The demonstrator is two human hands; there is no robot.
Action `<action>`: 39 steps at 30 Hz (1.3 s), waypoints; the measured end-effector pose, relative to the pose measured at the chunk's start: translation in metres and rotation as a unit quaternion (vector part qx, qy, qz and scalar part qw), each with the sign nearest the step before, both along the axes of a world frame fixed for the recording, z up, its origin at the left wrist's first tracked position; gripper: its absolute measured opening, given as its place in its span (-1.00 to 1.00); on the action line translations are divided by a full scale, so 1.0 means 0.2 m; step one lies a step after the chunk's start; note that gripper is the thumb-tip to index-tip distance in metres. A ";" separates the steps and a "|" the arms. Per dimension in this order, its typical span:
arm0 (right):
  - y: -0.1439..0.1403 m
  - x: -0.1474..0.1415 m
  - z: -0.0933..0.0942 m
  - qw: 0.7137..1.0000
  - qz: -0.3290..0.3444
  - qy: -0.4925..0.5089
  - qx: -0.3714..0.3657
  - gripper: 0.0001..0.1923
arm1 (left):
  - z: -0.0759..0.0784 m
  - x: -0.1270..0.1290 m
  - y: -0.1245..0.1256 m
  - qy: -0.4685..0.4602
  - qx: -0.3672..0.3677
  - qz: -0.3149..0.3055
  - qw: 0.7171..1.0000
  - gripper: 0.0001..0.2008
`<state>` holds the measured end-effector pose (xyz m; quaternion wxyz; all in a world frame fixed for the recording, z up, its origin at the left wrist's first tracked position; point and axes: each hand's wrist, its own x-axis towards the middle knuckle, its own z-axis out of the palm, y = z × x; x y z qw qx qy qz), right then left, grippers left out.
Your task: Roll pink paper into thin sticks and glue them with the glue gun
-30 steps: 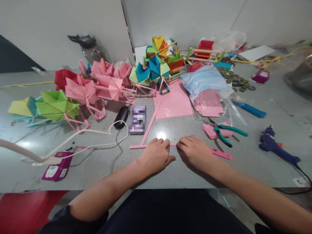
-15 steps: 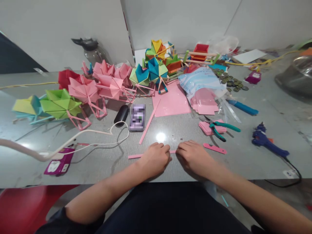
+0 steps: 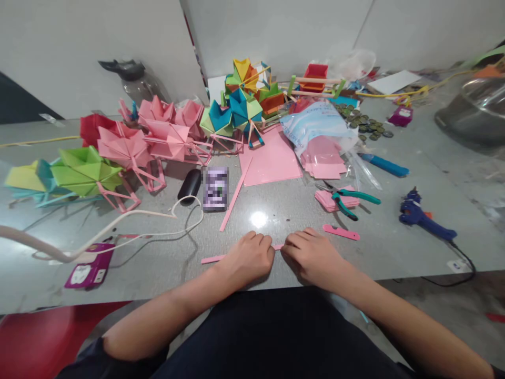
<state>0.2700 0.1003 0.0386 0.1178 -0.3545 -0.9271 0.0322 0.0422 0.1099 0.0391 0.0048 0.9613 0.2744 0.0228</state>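
Note:
My left hand and my right hand rest low over the table near its front edge, both with fingers curled closed on a narrow pink paper strip. A short stretch of the strip shows between the hands, and its left end sticks out past my left hand. My fingertips are hidden under the hands. Beyond them lies another pink paper strip, slanting toward the pink paper sheets. To the right of my right hand is a pink piece with a notch and small holes.
Teal-handled pliers lie on folded pink paper; a blue glue gun and blue cutter are farther right. Folded paper models crowd the back left. A white cable loops past a purple box and a phone-like object.
The camera view has shifted, so the table items sit slightly farther left. Both hands keep their hold on the strip, with the gap between them slightly narrower.

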 end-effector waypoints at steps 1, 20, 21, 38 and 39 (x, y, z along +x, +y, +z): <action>0.00 0.02 0.01 0.999 0.000 0.032 0.012 -0.79 | 0.00 0.00 -0.01 -0.003 -0.006 0.005 1.000 -0.78; 0.28 -0.17 0.10 0.769 -0.223 0.431 -0.415 -0.53 | 0.22 -0.10 0.24 -0.319 -0.449 0.289 0.783 -0.85; 0.30 -0.18 0.09 0.765 -0.229 0.437 -0.413 -0.54 | 0.21 -0.09 0.26 -0.319 -0.451 0.287 0.782 -0.85; 0.39 -0.23 -0.01 0.736 -0.216 0.404 -0.498 -0.67 | 0.03 -0.15 0.32 -0.363 -0.484 0.270 0.749 -0.74; 0.38 -0.23 -0.01 0.744 -0.220 0.397 -0.490 -0.67 | 0.04 -0.14 0.31 -0.359 -0.484 0.265 0.753 -0.73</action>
